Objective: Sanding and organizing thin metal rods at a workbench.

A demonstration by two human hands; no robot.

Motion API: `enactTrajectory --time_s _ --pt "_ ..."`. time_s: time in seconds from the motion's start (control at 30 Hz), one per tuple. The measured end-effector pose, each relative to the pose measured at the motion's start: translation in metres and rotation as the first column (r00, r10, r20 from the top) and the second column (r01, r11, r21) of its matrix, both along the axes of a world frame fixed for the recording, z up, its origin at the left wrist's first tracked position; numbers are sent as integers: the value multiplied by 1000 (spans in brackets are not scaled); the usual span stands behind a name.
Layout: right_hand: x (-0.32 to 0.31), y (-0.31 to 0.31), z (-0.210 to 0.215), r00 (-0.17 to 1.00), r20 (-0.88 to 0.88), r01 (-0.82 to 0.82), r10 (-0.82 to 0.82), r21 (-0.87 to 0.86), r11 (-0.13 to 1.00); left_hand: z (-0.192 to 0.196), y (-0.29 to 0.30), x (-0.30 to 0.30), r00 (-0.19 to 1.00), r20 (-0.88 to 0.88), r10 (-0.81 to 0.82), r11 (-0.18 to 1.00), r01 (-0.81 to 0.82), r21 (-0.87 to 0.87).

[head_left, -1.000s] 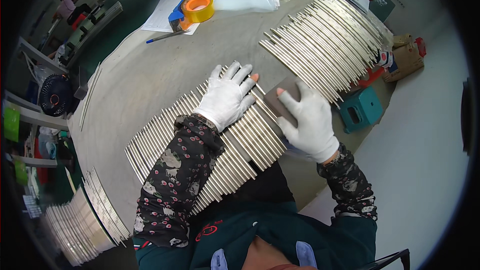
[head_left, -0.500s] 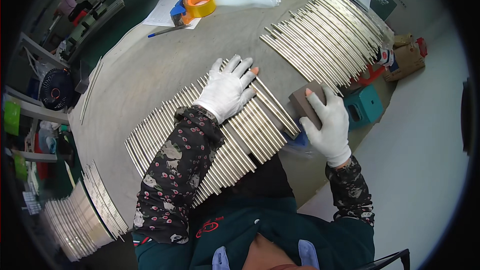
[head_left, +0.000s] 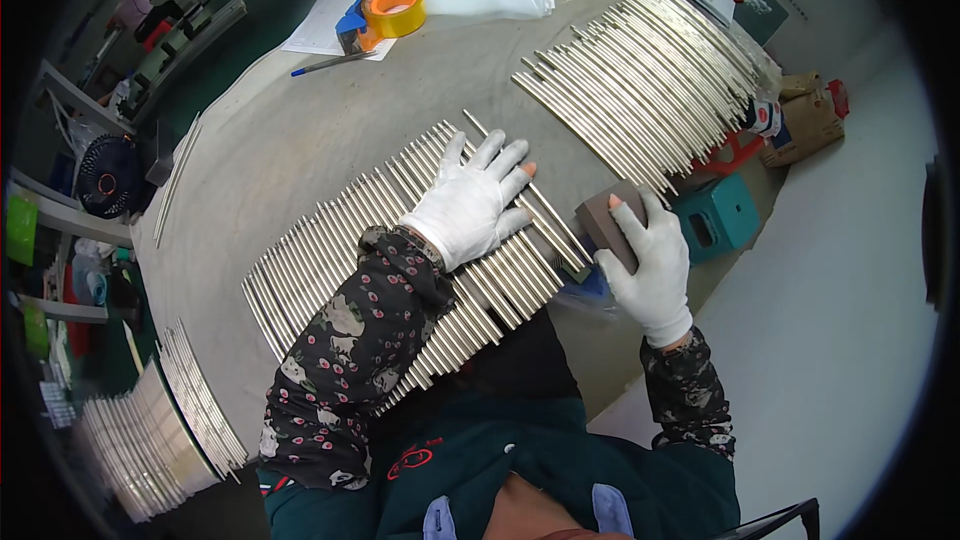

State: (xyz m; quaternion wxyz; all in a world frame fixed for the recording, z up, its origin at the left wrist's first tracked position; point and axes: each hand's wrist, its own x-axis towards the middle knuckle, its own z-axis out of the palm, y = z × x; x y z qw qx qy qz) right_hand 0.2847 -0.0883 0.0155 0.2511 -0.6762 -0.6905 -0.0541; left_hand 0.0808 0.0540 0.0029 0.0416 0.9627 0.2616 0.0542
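Observation:
My left hand (head_left: 470, 202), in a white glove, lies flat with spread fingers across a row of thin shiny metal rods (head_left: 330, 252) at the table's near edge. One or two rods (head_left: 556, 216) lie a little apart at the right end of the row, by my left fingertips. My right hand (head_left: 655, 270), also gloved in white with a bare fingertip, grips a brown-grey rectangular block (head_left: 607, 230). The block is just right of these rods' near ends. Part of the row is hidden under my left hand and patterned sleeve.
A second batch of rods (head_left: 640, 85) lies at the far right of the grey table (head_left: 300, 130). More rods (head_left: 195, 395) are at the lower left. An orange-and-blue tape dispenser (head_left: 385, 15), a pen (head_left: 330, 64) and papers lie at the back. A teal stool (head_left: 718, 218) stands at right.
My left hand has slid right and slightly nearer over the rods, its fingers still spread. My right hand has come slightly nearer with the block.

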Motion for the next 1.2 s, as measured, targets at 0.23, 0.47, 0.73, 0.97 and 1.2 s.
enactTrajectory --time_s 0.23,0.47,0.73,0.97,1.2 --pt "-21 19 12 993 -1 -119 119 -31 992 -8 4 3 998 53 -19 999 18 35" --pt "-24 29 21 982 129 -133 136 -29 991 -10 6 2 999 6 -36 998 36 42" --pt "-20 29 11 986 123 -112 116 -42 993 -8 6 3 999 9 -41 998 41 49" --pt "-23 28 17 979 59 -195 196 -19 981 -7 3 -1 999 10 -37 997 37 61" --pt "-26 26 16 959 83 -268 273 -68 961 -3 3 1 999 -36 -38 999 38 -1"
